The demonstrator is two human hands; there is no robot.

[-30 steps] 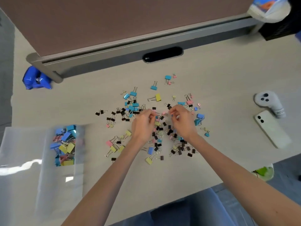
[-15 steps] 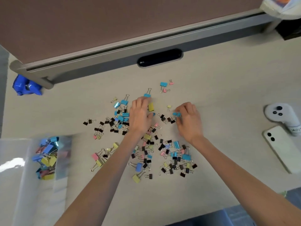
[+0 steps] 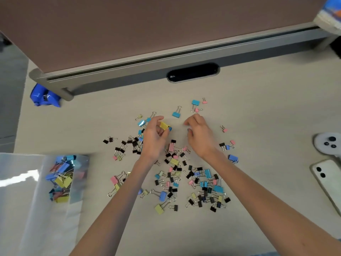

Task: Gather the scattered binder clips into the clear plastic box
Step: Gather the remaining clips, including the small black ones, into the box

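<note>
Gripping a yellow clip [image 3: 164,125], left hand [image 3: 154,141] at frame centre | right hand [image 3: 200,137] fingers curled, hold cannot be told | binder clips [image 3: 184,172] scattered centre | clear plastic box [image 3: 27,200] lower left, partly filled.

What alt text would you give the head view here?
A person's left hand pinches a yellow binder clip above scattered coloured binder clips on a beige desk, the right hand hovering beside it. A clear plastic box at left already holds some clips.
</note>
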